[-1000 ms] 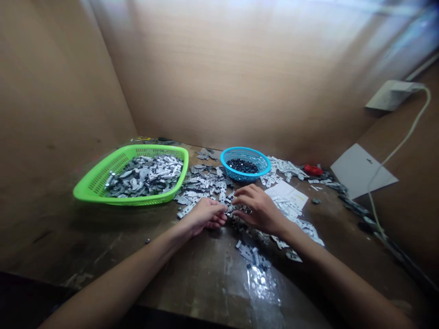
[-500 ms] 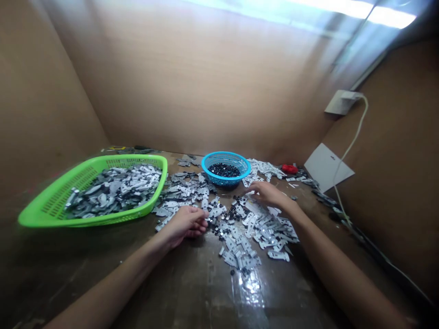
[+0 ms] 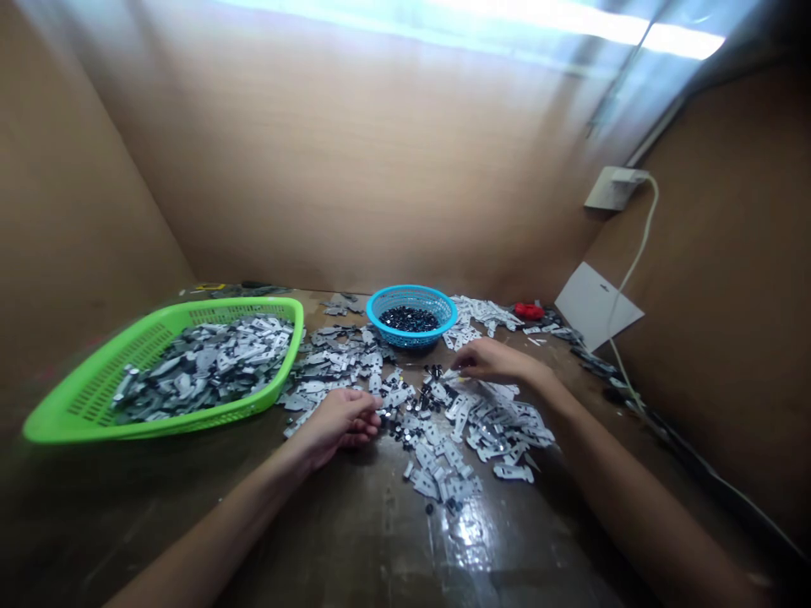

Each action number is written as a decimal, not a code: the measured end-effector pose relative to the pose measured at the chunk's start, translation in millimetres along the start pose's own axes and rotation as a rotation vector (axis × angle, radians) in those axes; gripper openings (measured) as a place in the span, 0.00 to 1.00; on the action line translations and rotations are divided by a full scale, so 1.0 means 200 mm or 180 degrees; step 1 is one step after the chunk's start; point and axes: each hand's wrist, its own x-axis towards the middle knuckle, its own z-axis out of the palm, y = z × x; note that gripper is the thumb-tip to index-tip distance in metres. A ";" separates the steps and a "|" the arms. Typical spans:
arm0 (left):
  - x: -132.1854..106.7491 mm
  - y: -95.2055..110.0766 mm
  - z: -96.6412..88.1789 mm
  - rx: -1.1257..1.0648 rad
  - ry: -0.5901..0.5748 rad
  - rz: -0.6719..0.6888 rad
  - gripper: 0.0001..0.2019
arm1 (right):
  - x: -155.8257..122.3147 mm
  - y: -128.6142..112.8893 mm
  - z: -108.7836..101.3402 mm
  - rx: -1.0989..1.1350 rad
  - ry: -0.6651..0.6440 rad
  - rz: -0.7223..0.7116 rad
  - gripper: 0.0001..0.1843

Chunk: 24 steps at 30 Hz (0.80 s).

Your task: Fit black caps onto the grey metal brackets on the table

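Between the left hand (image 3: 339,420) and right hand (image 3: 494,361) lies the scatter of metal plates (image 3: 456,426) (black studs (image 3: 433,373) among them). Left curls at its near-left edge, right pinches narrow at its far edge; whether either holds a piece, I cannot tell.

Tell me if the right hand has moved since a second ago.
Yes. The right hand has pulled away from the left hand and shifted right: it was straight in front of the blue basket, now off its front right.
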 end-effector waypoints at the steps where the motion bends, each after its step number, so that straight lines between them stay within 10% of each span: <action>1: 0.00 0.00 0.00 -0.0004 0.0004 0.0001 0.16 | -0.01 0.01 0.00 -0.0049 -0.0012 0.0070 0.12; 24: 0.00 0.01 0.00 -0.0012 -0.0062 0.0039 0.16 | 0.00 -0.06 0.07 -0.0305 -0.0396 0.0137 0.13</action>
